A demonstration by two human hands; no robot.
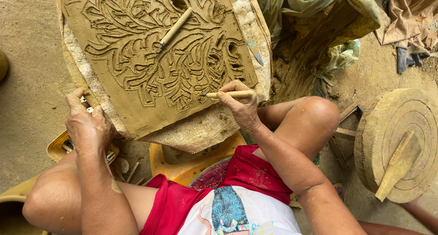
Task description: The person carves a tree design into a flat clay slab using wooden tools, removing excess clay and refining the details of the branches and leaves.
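A square clay slab (137, 107) carved with leaf and scroll patterns lies on a cloth-covered board (200, 130) over my knees. My right hand (242, 105) grips a thin wooden carving tool (228, 94), its tip touching the carving near the slab's lower right edge. My left hand (86, 125) rests empty on the board's lower left edge, fingers spread. A second wooden-handled tool (173, 30) lies loose on the slab's upper part.
A round clay-coated wheel (410, 112) with a wooden paddle (397, 166) stands at right. Plastic sheeting (319, 7) over a clay heap lies behind the board. A yellow tray (57, 146) with small tools sits under my left hand. Sandy floor (27, 80) lies at left.
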